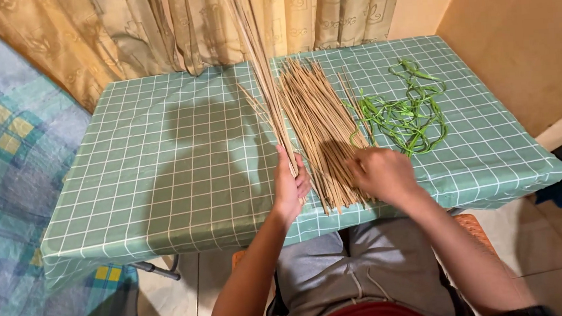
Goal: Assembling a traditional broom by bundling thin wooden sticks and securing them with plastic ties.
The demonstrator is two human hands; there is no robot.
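Green white-grid cloth-covered table (165, 184); pile of thin tan sticks (318, 123) at centre, loose green strips (408, 114) at 3 o'clock. Left hand (289, 187) closed on a few long sticks (259, 62) pointing 12 o'clock. Right hand (383, 174) curled on pile's near end, grip unclear. Step looks like picking sticks out

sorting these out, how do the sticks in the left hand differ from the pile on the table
The held sticks are a thin bunch, while the pile is far bigger. The held sticks are raised, reaching up in front of the curtain; the pile lies flat on the cloth. The left hand grips the bunch; the right hand rests on the pile. Both are thin, tan and straight.
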